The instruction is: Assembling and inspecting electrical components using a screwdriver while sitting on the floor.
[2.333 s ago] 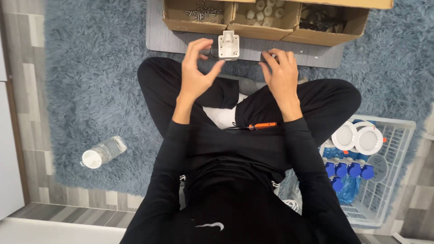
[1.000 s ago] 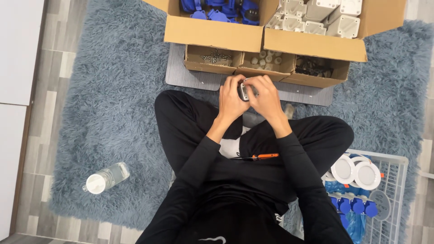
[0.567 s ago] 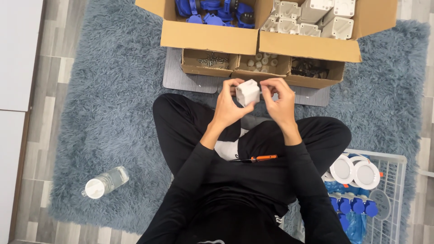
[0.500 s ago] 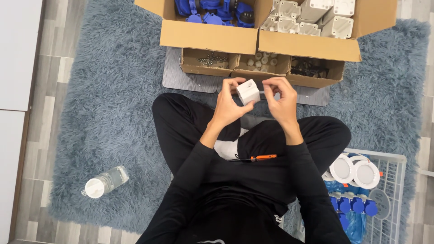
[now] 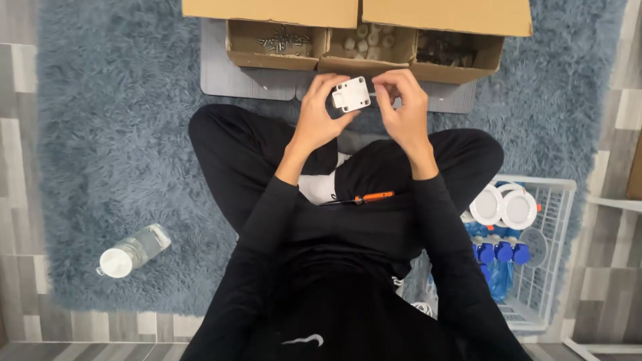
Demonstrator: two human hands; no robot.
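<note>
White part [image 5: 350, 94] lifted higher, left hand [image 5: 319, 115] pinching it

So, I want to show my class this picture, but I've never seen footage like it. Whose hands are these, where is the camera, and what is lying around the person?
There is no machine here. The one view comes from a camera worn on a person's head, looking down, so you see their own arms and crossed legs in black clothing. They sit on a blue shaggy rug.

The left hand holds a small white square part; the right hand has its fingertips beside it.

An orange-handled screwdriver rests on the lap. Ahead stand open cardboard boxes of small parts. A clear plastic bottle lies on the rug at the person's left, and a white wire basket with white discs and blue pieces sits at their right.
</note>
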